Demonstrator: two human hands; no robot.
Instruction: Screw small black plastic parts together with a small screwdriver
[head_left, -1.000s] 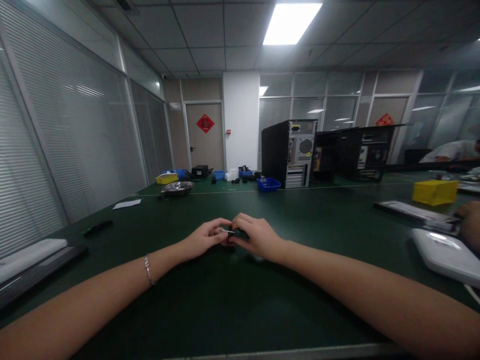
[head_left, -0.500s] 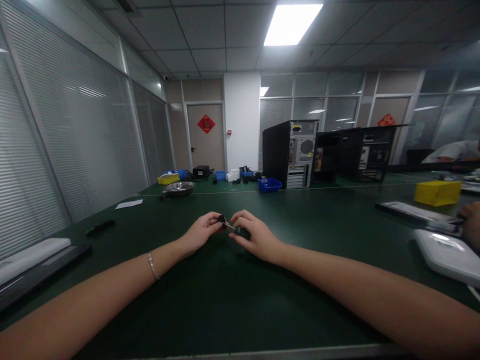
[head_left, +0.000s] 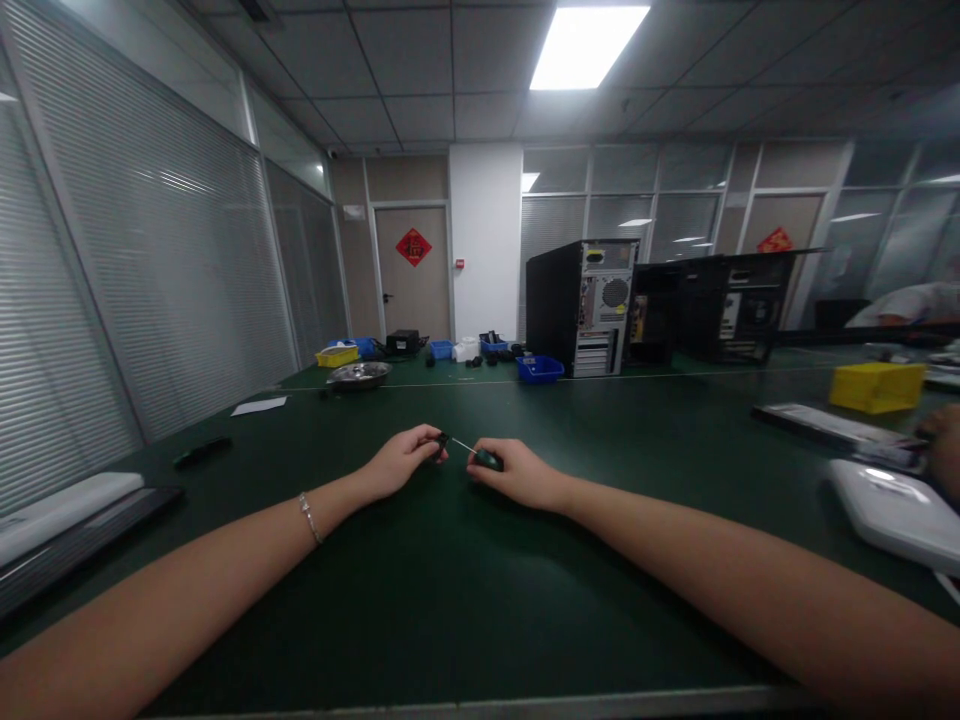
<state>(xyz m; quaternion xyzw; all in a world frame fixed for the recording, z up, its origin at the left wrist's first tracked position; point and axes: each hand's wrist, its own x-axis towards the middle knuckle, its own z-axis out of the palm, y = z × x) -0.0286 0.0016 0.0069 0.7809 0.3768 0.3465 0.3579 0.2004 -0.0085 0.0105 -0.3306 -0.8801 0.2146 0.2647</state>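
Observation:
Over the middle of the green table, my left hand pinches a small black part between thumb and fingers. The part is too small and dark to name. My right hand is closed around the dark green handle of a screwdriver. Its thin metal shaft points up and left toward the black part, and the tip is close beside it. Whether the tip touches the part I cannot tell.
At the back stand a black computer tower, a blue bin and a metal bowl. A keyboard lies at left. On the right are a yellow bin, a white device and another person's hand.
My right hand has drawn slightly right with the screwdriver, whose tip has come away from the spot by my left fingers. The black part has tilted a little in my left hand.

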